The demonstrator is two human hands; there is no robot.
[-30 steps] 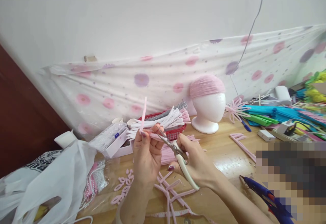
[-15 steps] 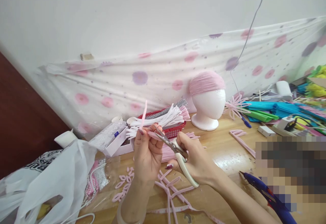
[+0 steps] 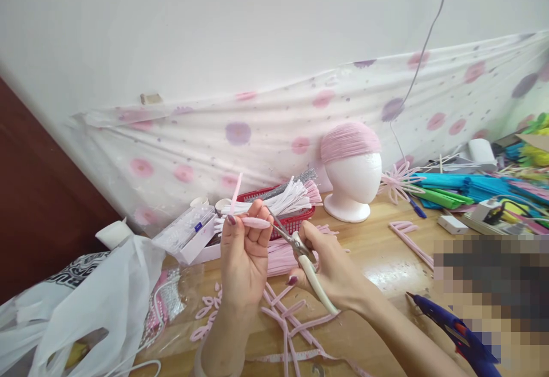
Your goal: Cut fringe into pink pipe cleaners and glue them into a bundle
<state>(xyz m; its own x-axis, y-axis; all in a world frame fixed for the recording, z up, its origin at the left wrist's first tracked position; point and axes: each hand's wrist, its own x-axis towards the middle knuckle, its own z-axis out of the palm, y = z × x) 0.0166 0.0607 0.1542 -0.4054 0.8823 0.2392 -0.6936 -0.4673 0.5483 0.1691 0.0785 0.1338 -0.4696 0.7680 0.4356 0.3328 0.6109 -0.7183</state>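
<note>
My left hand (image 3: 246, 251) pinches a pink pipe cleaner (image 3: 256, 223) between thumb and fingers; one end stands up above the thumb and a folded, pointed part lies across the fingers. In my right hand (image 3: 328, 262) is a pair of scissors (image 3: 309, 268) with cream handles, its blades parted beside the pipe cleaner's tip. Below the hands, pink pipe cleaner pieces (image 3: 295, 320) cross each other on the wooden table. Small pink loops (image 3: 208, 308) lie to the left of them, partly behind my left forearm.
A white foam head (image 3: 354, 185) wrapped in pink stands behind the hands. Nearby is a red basket (image 3: 294, 222) of white, pink and silver pipe cleaners. A blue glue gun (image 3: 454, 325) lies at right, a measuring tape (image 3: 295, 356) in front, a white plastic bag (image 3: 107, 297) at left.
The scissors' blades have drawn back to the right from the pink pipe cleaner. My left hand has tilted, showing the folded part more fully. The view has shifted slightly.
</note>
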